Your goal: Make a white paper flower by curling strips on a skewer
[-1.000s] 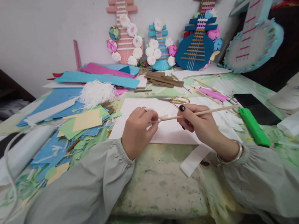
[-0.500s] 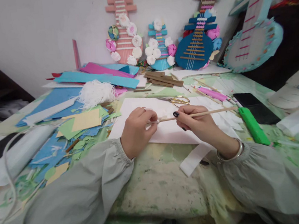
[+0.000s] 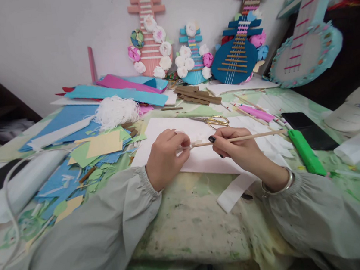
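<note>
A thin wooden stick [image 3: 254, 135] lies level between my hands, above a white sheet of paper [image 3: 163, 128]. My right hand [image 3: 235, 146] pinches it near its middle, with the free end pointing right toward a green utility knife [image 3: 306, 152]. At the stick's left end the thumb and forefinger of my left hand [image 3: 169, 153] close on its tip. Something small and whitish shows at that tip, mostly hidden by the fingers. Gold-handled scissors [image 3: 215, 121] lie on the paper just beyond my hands.
Coloured paper scraps [image 3: 103, 146] and a heap of white string [image 3: 117, 112] lie on the left. A phone [image 3: 309, 129], a white cup [image 3: 357, 104] and a white paper strip [image 3: 237, 192] are on the right. Decorated paper lutes [image 3: 235, 61] lean against the wall behind brown strips [image 3: 196, 95].
Both hands keep almost the same place and grip on the stick. The whole view has shifted very slightly.
</note>
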Action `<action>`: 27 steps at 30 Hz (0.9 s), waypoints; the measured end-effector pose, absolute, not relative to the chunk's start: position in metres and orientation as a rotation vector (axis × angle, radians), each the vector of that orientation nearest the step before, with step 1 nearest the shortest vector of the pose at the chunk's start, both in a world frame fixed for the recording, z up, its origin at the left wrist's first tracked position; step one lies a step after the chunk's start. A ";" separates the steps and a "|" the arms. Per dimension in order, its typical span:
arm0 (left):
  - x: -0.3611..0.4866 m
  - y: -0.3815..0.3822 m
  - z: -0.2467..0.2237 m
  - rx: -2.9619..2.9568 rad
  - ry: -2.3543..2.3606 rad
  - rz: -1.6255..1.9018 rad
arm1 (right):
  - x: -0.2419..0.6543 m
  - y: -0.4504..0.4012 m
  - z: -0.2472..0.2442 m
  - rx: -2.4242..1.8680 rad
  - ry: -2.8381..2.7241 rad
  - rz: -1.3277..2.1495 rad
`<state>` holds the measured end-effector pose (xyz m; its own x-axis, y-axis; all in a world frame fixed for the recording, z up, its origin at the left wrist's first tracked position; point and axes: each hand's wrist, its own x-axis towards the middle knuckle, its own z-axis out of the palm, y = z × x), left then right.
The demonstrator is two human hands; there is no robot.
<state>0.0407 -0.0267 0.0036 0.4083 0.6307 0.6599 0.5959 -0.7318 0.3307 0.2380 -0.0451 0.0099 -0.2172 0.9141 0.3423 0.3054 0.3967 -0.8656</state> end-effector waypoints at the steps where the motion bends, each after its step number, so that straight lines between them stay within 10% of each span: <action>1: 0.041 -0.027 0.004 2.600 1.132 1.246 | 0.238 -0.045 0.010 -1.074 -1.738 0.833; 27: 0.040 -0.025 0.001 2.606 1.104 1.286 | 0.238 -0.045 0.012 -1.093 -1.779 0.799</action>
